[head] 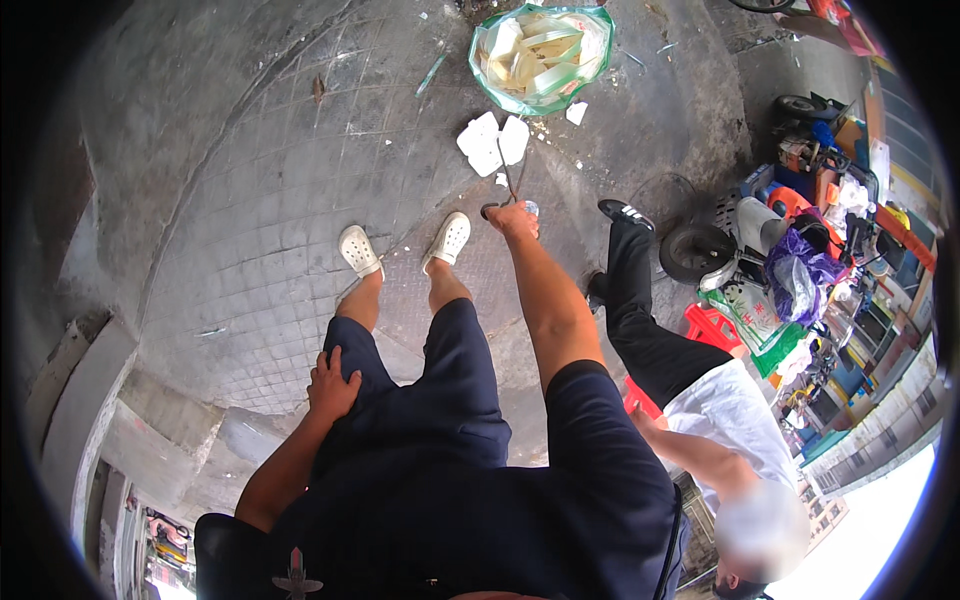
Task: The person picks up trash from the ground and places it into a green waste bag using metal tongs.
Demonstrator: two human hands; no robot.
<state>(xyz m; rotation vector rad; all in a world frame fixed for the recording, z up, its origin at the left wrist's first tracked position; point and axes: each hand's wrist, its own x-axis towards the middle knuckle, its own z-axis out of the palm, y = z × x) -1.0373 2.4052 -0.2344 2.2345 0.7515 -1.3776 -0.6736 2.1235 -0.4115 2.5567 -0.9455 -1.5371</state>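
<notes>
My right hand (516, 219) grips the looped handles of long metal tongs (513, 180), arm stretched forward and down. The tongs' tips reach a white foam takeaway box (484, 144) on the ground; whether they pinch it cannot be told. Beside my right fingers shows a small clear bluish thing (532, 208), too small to name. Just beyond the box stands a green-rimmed plastic bag (480, 82), its mouth wide and full of used pale food containers (541, 54). My left hand (334, 384) rests on my thigh, fingers spread, holding nothing.
White foam scraps (576, 113) and crumbs litter the stained paving (285, 165). To the right, a person in a white shirt (739, 424) sits by a red plastic stool (709, 330). A loaded scooter's wheel (697, 253) is beyond. A raised kerb (90, 420) runs along the left.
</notes>
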